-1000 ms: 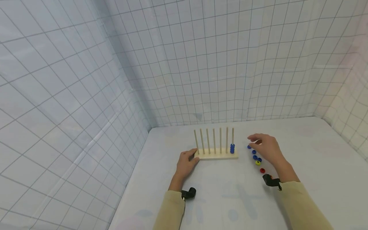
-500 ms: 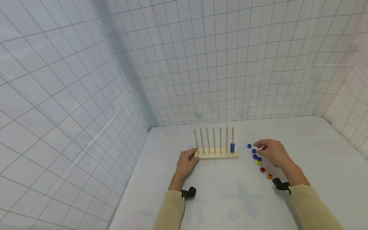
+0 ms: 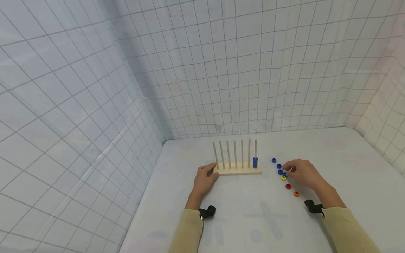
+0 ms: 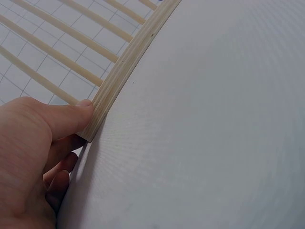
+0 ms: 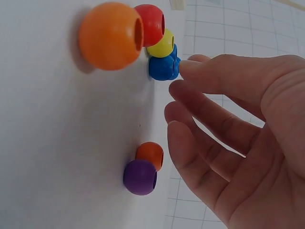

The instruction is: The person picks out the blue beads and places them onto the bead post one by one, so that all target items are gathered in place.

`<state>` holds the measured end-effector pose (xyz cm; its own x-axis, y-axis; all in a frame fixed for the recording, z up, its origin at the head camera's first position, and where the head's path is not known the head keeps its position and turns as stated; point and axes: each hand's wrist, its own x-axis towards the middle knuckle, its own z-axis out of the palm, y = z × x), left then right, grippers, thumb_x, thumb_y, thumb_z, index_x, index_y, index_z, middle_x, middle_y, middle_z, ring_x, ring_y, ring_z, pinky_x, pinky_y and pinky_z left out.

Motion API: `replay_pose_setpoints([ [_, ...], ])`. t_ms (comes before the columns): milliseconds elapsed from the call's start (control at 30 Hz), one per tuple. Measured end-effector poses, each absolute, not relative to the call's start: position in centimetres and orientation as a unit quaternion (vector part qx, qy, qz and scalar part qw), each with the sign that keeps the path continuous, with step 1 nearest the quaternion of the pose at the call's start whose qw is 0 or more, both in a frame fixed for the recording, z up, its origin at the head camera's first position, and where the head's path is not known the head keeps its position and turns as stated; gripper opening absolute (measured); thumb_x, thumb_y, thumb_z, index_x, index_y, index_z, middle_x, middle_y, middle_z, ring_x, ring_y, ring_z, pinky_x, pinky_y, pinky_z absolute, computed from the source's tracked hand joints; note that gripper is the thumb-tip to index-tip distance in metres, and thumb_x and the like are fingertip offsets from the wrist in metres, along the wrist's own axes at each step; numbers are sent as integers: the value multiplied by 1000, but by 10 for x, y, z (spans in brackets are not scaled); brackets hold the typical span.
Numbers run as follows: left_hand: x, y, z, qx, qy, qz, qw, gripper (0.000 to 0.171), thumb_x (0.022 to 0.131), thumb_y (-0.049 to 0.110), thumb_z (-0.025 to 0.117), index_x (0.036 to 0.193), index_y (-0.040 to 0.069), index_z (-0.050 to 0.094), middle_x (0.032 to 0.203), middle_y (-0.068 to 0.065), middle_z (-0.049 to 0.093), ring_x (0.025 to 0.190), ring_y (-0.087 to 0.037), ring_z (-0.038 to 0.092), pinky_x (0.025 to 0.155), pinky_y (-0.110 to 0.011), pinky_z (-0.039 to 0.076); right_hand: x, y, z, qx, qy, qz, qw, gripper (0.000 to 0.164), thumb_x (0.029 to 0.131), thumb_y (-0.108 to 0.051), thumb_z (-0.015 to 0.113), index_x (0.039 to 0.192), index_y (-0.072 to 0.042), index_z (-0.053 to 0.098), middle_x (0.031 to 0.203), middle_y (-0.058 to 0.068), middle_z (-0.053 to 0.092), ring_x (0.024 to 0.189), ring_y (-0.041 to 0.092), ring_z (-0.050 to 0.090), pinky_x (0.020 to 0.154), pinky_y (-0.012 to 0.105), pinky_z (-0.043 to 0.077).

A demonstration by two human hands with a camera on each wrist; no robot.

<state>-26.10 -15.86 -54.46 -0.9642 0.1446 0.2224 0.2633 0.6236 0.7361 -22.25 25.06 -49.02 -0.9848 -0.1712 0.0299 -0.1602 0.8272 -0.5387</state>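
A pale wooden stand (image 3: 237, 172) runs left to right on its flat base, seven thin rods (image 3: 235, 153) rising from it. Blue beads (image 3: 255, 162) are stacked low on the rightmost rod. To the stand's right, a loose line runs far to near: four blue beads (image 3: 274, 160), a yellow bead (image 3: 283, 178), a red bead (image 3: 288, 186), an orange bead (image 3: 296, 194). Farther right, a purple bead (image 5: 139, 177) sits close to another orange bead (image 5: 149, 155).

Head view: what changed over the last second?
The right hand moved nearer the person and slightly right, from the farthest loose blue bead to the blue bead beside the yellow bead. The orange bead is now fully visible. No bead visibly taken or let go. Unchanged: left hand gripping the wooden base, blue stack on the right-end peg.
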Motion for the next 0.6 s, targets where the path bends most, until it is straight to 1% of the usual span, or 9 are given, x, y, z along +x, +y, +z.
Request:
replay_pose_setpoints([
  [200, -261, -159, -546, -116, -898, -419, 74, 48, 96, 27, 70, 141, 14, 61, 136, -9, 59, 127, -29, 47, 103, -57, 39, -221, 252, -493, -94, 958, -270, 5, 19, 86, -3, 72, 103, -10, 78, 98, 5, 69, 86, 24, 59, 71, 41, 51],
  [467, -261, -159, -546, -119, -897, -419, 73, 49, 96, 28, 70, 142, 14, 60, 137, -9, 59, 127, -29, 46, 104, -57, 38, -224, 250, -496, -87, 962, -260, 16, 21, 85, -1, 69, 103, -8, 78, 99, 7, 70, 86, 24, 60, 73, 44, 53],
  [600, -261, -160, -545, -120, -896, -421, 72, 49, 96, 28, 70, 142, 14, 60, 138, -9, 59, 128, -29, 46, 104, -57, 38, -226, 251, -498, -90, 964, -249, 17, 21, 84, -2, 71, 103, -8, 78, 98, 6, 70, 86, 24, 61, 73, 46, 53],
])
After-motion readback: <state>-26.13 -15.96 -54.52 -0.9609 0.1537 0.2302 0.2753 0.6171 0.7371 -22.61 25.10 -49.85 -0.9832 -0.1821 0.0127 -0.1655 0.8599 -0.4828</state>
